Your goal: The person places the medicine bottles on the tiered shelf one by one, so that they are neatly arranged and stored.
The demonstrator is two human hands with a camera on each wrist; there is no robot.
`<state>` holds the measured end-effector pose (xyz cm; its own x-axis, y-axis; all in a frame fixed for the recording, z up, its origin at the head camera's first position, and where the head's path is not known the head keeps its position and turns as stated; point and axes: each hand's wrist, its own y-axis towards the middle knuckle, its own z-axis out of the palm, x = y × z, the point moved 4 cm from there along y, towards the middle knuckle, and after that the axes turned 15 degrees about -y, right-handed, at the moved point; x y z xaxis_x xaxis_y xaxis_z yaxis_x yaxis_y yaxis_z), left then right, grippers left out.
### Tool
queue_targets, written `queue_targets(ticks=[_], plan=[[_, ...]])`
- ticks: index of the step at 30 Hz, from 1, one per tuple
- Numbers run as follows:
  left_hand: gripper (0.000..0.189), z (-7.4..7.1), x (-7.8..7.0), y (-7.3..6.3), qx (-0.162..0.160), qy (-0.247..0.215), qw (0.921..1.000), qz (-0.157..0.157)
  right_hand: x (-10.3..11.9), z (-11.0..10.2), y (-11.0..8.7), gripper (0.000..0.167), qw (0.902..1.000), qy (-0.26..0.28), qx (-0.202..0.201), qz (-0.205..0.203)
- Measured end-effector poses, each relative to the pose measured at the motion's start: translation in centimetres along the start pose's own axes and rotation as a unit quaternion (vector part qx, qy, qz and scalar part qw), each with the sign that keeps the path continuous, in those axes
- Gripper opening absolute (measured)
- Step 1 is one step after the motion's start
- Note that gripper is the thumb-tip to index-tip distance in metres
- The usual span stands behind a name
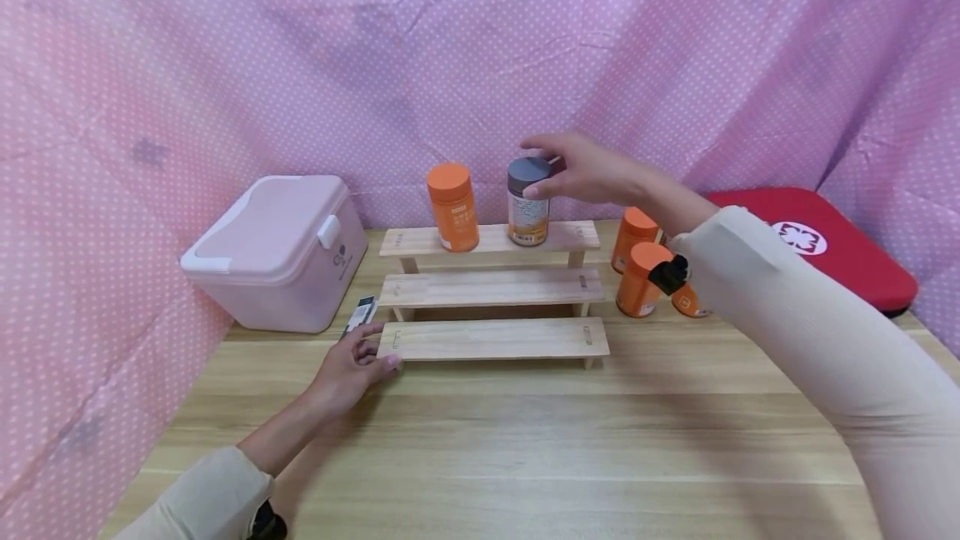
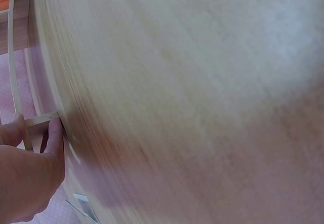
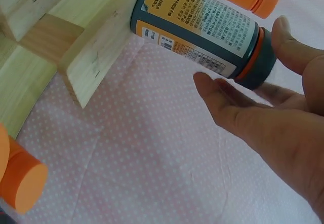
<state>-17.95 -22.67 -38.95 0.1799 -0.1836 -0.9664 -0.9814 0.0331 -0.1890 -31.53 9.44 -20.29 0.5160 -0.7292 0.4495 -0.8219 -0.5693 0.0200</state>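
Observation:
A three-step wooden shelf stands on the table. My left hand pinches the left end of its lowest step; in the left wrist view the thumb and a finger lie either side of the wood. On the top step stands a grey-lidded pill bottle, upright, its label facing me. My right hand is around its lid with fingers spread. In the right wrist view the thumb is right at the lid, and the fingertips stand off the bottle. Left of it on that step is an orange bottle.
Several orange bottles stand on the table right of the shelf, partly hidden by my right arm. A red case lies behind them. At left are a pink-white lidded box and a small flat packet. Dotted pink cloth hangs behind.

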Motion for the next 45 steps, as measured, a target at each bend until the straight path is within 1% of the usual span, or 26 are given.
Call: queue_targets(ticks=[2, 5, 10, 14, 17, 19, 24, 26, 31, 41, 45], plan=[[0.061, 0.0, 0.1, 0.0, 0.001, -0.008, 1.0000, -0.002, -0.2, -0.3, -0.8, 0.072, 0.9999, 0.004, -0.011, 0.000], [0.060, 0.0, 0.1, 0.1, -0.001, -0.019, 0.9998, -0.005, -0.5, -0.9, -2.5, 0.071, 0.9992, -0.003, -0.038, -0.006], [0.060, 0.0, 0.2, 0.0, -0.002, -0.009, 1.0000, -0.004, -1.6, -1.3, -6.1, 0.067, 0.9957, -0.045, -0.080, -0.008], [0.060, -0.1, 0.2, -0.1, -0.004, -0.005, 1.0000, -0.007, -2.9, -1.2, -8.9, 0.065, 0.9945, -0.038, -0.098, -0.003], [0.060, 0.0, 0.2, -0.2, -0.005, -0.010, 0.9999, -0.005, -3.9, -1.1, -10.7, 0.065, 0.9936, -0.044, -0.103, 0.016], [0.060, 0.0, 0.2, -0.2, -0.004, -0.019, 0.9998, -0.005, -4.5, -1.2, -11.8, 0.065, 0.9918, -0.060, -0.109, 0.032], [0.059, 0.0, 0.2, -0.1, -0.007, -0.016, 0.9998, -0.011, -6.3, -1.2, -14.2, 0.069, 0.9843, -0.101, -0.131, 0.062], [0.059, 0.0, 0.2, -0.1, -0.007, -0.012, 0.9998, -0.012, -6.9, -1.2, -15.0, 0.068, 0.9806, -0.115, -0.143, 0.069], [0.059, 0.0, 0.2, 0.0, -0.006, -0.014, 0.9998, -0.009, -8.9, -0.7, -16.7, 0.066, 0.9763, -0.123, -0.153, 0.091], [0.060, 0.1, 0.0, 0.0, 0.000, -0.011, 0.9999, -0.004, -12.9, 0.5, -18.6, 0.072, 0.9753, -0.112, -0.146, 0.123], [0.060, 0.2, 0.0, -0.1, 0.001, -0.013, 0.9999, -0.002, -14.0, 1.0, -18.8, 0.072, 0.9751, -0.114, -0.142, 0.127]])
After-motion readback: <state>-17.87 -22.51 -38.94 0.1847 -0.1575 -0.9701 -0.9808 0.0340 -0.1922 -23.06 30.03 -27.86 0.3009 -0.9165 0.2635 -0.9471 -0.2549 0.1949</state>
